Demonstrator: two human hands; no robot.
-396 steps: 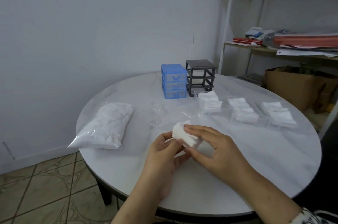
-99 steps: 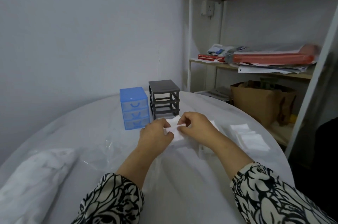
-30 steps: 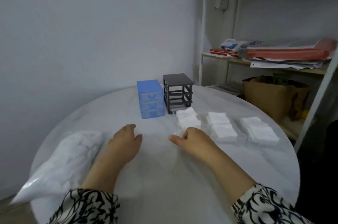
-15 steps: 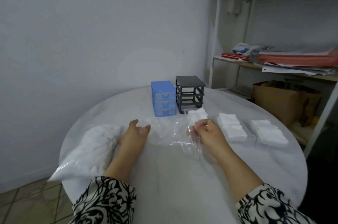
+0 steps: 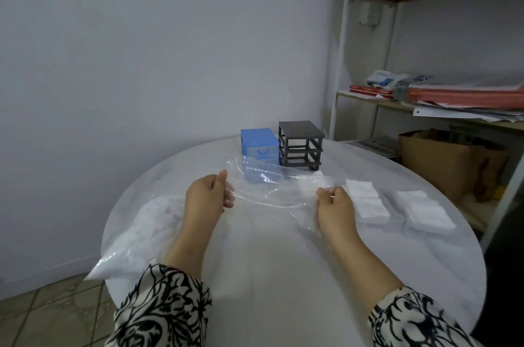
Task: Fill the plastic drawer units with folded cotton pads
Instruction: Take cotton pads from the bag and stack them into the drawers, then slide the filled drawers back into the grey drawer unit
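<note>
While both hands, left hand (image 5: pixel 209 195) and right hand (image 5: pixel 334 205), pinch a clear plastic bag (image 5: pixel 266 185) stretched crosswise between them, the folded cotton pads (image 5: pixel 365 200) lie just right of the right hand. Blue drawer unit (image 5: pixel 259 145) and grey frame (image 5: pixel 300 144) stand beyond on the round white worktop (image 5: pixel 269 275); shelves (image 5: pixel 425 108) stand right.

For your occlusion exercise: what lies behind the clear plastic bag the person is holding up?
Through the clear plastic bag the blue drawer unit's lower drawers show, blurred. Their contents cannot be seen. Both the left hand and right hand grip it.
</note>
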